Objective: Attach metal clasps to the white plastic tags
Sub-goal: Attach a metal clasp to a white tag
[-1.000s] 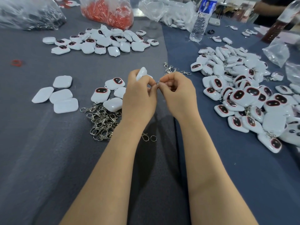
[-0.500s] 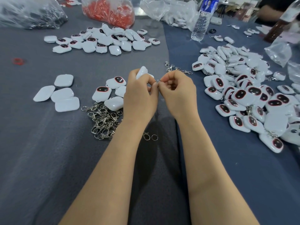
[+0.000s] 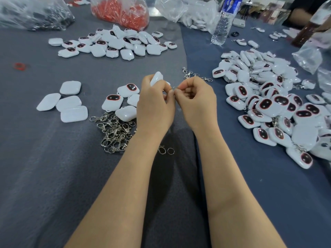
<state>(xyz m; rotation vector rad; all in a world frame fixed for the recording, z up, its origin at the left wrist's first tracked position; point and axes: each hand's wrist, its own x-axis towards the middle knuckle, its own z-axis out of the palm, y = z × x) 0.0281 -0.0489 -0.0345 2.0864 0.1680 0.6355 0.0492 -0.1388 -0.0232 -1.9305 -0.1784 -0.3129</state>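
Looks mid-attach: your left hand grips a white rounded plastic tag, right hand pinches a silver metal clasp; thread it next.

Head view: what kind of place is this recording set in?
Probably a small assembly workshop, at a piecework bench: heaps of identical white tags on a cloth-covered table, a loose pile of clasps, and bulk bags of parts at the far edge.

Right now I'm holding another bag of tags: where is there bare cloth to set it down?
Bare grey cloth lies near-left, below the blank tags and left of the clasp pile. Bare blue cloth lies near-right, below the right tag heap. Crowded at the far tag pile.
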